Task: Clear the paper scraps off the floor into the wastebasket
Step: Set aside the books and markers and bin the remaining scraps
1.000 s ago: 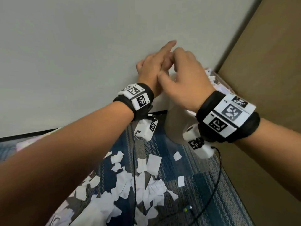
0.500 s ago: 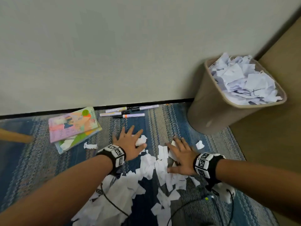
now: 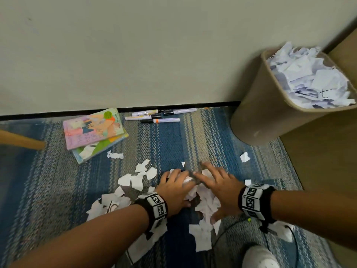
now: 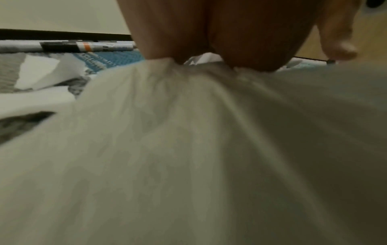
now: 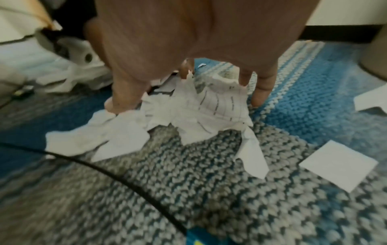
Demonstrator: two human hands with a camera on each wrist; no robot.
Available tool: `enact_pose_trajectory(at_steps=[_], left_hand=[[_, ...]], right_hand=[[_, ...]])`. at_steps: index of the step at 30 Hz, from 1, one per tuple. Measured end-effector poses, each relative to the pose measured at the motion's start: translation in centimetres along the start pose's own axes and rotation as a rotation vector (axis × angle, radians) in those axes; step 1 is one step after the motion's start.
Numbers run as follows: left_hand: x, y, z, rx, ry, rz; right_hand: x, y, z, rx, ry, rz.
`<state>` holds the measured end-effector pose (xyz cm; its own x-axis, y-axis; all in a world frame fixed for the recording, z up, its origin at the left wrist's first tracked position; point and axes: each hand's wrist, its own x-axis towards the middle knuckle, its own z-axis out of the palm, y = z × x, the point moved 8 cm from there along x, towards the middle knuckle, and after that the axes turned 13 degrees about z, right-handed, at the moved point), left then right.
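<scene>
Scooping from both sides, the left hand and right hand press spread fingers onto the paper scraps, herding them into one grabbable bunch; the overflowing wastebasket waits at two o'clock, near enough to reach.

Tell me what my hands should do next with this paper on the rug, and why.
Probably press both palms together and lift the bunch. The left hand and right hand already rest on gathered paper scraps, fingertips nearly meeting, while the wastebasket stands to the right, already heaped, so take a modest load.
</scene>
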<state>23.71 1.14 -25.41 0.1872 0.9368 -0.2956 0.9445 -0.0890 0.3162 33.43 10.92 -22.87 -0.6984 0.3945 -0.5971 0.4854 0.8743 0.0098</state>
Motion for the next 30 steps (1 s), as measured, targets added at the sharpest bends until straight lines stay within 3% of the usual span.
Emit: enact_pose_trajectory(at_steps=[3,7,12,16,18,22,26,30], left_hand=[[0.2,0.4,-1.6,0.046,0.07,0.067],[0.8,-1.9,-3.7,-0.055,-0.083,0.029],[0.0,-6.4,-7.6,-0.249,0.103,-0.035],[-1.6,-9.8,-9.6,-0.281,0.139,-0.085],[-2.8,-11.4,-9.4,-0.272,0.101,-0.147],[-5.0,-12.7,-8.0,-0.212,0.011,-0.172],[-7.0,-11.7,-6.9,-0.157,-0.028,-0.184],[-8.5,-8.8,-4.4,-0.052,-0.117,-0.129]], right_hand=[[0.1,-1.1,0.8,-0.121,-0.042,-0.067],[2.4,-0.8,-0.4,-0.165,-0.022,-0.084],[5.8,0.3,-3.4,0.003,-0.055,-0.076],[7.0,0.2,-6.5,0.188,0.037,-0.076],[7.1,-0.1,-7.7,0.245,0.103,-0.089],[7.2,-0.3,-7.7,0.271,0.092,-0.018],[7.4,-1.0,-7.1,0.353,0.019,0.02],[6.7,-3.3,-7.0,0.248,0.0,-0.017]])
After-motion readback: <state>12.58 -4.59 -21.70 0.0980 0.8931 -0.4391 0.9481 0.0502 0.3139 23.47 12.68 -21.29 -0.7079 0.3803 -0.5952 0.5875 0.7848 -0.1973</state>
